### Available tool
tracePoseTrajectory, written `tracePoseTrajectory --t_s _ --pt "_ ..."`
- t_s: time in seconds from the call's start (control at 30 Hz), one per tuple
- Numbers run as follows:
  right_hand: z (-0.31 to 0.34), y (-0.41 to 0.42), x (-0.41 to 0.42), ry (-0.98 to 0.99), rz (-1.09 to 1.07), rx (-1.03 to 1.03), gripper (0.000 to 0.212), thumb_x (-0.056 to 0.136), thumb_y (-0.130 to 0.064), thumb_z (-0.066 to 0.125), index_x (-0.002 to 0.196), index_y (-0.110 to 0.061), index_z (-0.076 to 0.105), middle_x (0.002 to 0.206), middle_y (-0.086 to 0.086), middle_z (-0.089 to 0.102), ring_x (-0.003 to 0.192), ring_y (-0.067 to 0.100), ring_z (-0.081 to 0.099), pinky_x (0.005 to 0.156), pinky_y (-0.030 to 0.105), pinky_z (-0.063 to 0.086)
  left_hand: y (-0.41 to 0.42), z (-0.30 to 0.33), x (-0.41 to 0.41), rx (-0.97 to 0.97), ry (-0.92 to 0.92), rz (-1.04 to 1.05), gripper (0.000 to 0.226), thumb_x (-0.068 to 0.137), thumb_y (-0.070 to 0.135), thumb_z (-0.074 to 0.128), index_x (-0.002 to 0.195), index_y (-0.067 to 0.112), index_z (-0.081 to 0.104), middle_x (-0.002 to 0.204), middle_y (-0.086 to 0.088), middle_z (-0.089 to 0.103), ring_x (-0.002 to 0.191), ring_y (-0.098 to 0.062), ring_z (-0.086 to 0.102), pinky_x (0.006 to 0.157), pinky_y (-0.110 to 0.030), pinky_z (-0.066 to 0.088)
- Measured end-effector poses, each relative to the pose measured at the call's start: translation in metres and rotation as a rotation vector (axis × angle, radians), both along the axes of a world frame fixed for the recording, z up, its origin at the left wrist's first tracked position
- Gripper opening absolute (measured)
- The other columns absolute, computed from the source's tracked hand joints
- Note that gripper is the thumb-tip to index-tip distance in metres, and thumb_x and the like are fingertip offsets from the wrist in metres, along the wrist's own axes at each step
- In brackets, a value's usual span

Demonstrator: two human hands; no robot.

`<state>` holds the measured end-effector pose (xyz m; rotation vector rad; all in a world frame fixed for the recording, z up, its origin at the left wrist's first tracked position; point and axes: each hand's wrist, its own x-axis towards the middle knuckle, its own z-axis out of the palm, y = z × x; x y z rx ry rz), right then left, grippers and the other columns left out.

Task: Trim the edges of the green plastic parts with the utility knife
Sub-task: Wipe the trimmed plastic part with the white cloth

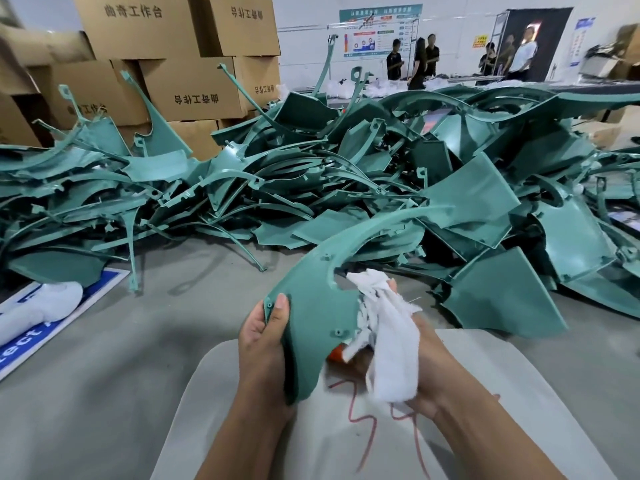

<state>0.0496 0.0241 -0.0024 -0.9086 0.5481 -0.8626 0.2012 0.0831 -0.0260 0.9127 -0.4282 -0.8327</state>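
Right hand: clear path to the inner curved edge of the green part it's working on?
Probably yes. The right hand, wrapped in white cloth, already sits against the inner curve of the green part, which the left hand holds up. The blade is not visible; only an orange handle shows.

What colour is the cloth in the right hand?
White, seen in the head view: the cloth is bunched in the right hand.
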Motion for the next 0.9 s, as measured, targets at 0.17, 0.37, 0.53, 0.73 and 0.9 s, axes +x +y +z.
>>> tracePoseTrajectory --t_s 0.17,0.37,0.53,0.73,0.9 --pt "0.003 0.008 0.005 -0.048 -0.021 -0.022 0.037 0.069 -0.06 0.072 0.079 -0.026 0.083 0.072 0.01 0.075 0.056 0.02 0.071 0.049 0.029 0.056 -0.005 -0.007 0.001 0.056 -0.123 0.117 0.018 0.101 0.029 0.063 0.111 0.015 0.07 0.112 -0.015 0.076 0.1 -0.037 0.073 0.085 -0.046 0.06" --pt "-0.001 0.007 0.012 0.001 -0.142 -0.047 0.029 0.069 -0.052 0.079 0.078 -0.025 0.08 0.085 0.011 0.076 0.076 0.026 0.073 0.079 0.046 0.058 -0.002 -0.006 0.0 0.073 -0.349 0.248 0.021 0.09 0.041 0.066 0.101 0.023 0.067 0.1 -0.008 0.076 0.093 -0.039 0.072 0.081 -0.054 0.062" --pt "-0.005 0.015 0.021 -0.09 -0.153 -0.005 0.025 0.074 -0.046 0.077 0.083 -0.023 0.082 0.098 0.015 0.078 0.09 0.03 0.076 0.089 0.047 0.059 -0.002 -0.005 -0.006 0.057 -0.318 0.336 0.018 0.093 0.038 0.065 0.103 0.023 0.069 0.099 -0.005 0.077 0.089 -0.03 0.074 0.075 -0.04 0.062" --pt "-0.004 0.036 0.027 -0.019 -0.179 -0.289 0.019 0.086 -0.051 0.08 0.094 -0.033 0.081 0.094 -0.004 0.081 0.086 0.011 0.077 0.074 0.023 0.059 -0.005 0.002 -0.004 -0.006 -0.021 0.375 0.016 0.101 0.025 0.063 0.104 0.011 0.069 0.093 -0.006 0.078 0.078 -0.02 0.072 0.063 -0.028 0.059" --pt "-0.02 0.034 0.033 0.278 -0.196 -0.793 0.033 0.099 -0.032 0.067 0.07 -0.033 0.05 0.065 -0.018 0.049 0.062 0.002 0.045 0.063 0.016 0.037 -0.006 0.008 0.0 -0.05 -0.053 0.594 0.013 0.104 0.023 0.058 0.109 0.011 0.062 0.097 -0.005 0.072 0.088 -0.021 0.069 0.076 -0.034 0.06"
